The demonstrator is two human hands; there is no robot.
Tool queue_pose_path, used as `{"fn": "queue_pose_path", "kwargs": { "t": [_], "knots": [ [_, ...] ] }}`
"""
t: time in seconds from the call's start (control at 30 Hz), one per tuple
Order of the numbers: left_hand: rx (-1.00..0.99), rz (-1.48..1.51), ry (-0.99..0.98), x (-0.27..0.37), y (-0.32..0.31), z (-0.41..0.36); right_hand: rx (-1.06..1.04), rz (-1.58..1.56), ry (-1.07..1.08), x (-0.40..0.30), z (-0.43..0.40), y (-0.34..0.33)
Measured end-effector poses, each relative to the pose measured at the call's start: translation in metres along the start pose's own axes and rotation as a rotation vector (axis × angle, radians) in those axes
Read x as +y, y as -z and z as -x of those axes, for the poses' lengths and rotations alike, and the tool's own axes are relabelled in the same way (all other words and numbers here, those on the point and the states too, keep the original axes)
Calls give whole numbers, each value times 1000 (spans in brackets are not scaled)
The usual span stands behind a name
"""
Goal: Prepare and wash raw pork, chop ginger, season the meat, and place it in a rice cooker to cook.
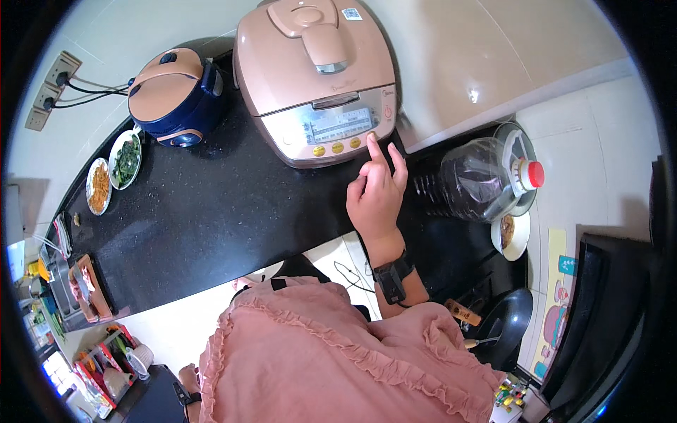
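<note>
A pink Midea rice cooker point(317, 69) with its lid down stands against the wall in front of me. My right hand point(376, 190) is at the lower right of its control panel point(338, 124). The index fingertip touches the rightmost spot of the button row, covering part of it; three round yellow buttons point(337, 148) show to its left. The thumb and other fingers are partly bent, holding nothing. Low at my side, mostly behind my pink ruffled clothing, is my left hand point(188, 376). Its fingers are hidden, so what it holds cannot be told.
A blue-and-pink cooker point(169, 95) and two dishes of food, greens point(126, 160) and orange shreds point(99, 186), line the counter's left. Further left is a cutting board point(92, 306) with meat and a knife. At right stand a large plastic bottle point(470, 180), a bowl point(521, 238) and a wok point(508, 317).
</note>
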State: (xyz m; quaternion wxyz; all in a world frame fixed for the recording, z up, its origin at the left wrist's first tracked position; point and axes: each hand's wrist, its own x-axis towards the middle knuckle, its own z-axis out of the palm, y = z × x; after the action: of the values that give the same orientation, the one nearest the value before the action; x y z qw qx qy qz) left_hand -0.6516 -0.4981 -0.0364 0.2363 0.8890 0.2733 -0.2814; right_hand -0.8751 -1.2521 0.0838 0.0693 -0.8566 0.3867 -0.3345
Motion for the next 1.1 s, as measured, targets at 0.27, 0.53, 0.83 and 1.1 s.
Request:
{"fn": "queue_pose_path", "kwargs": {
  "t": [0.27, 0.53, 0.83, 1.1],
  "knots": [
    [72, -182, 120, 33, 9, 34, 79, -105, 9, 3, -2, -7],
    [9, -146, -54, 0, 19, 2, 101, -36, 27, 15, -22, -1],
    [7, -305, -21, -16, 20, -3, 56, 41, 57, 9, -23, 0],
    [-9, -393, -37, -4, 12, -8, -135, 103, 21, -4, -35, 24]
  ]
}}
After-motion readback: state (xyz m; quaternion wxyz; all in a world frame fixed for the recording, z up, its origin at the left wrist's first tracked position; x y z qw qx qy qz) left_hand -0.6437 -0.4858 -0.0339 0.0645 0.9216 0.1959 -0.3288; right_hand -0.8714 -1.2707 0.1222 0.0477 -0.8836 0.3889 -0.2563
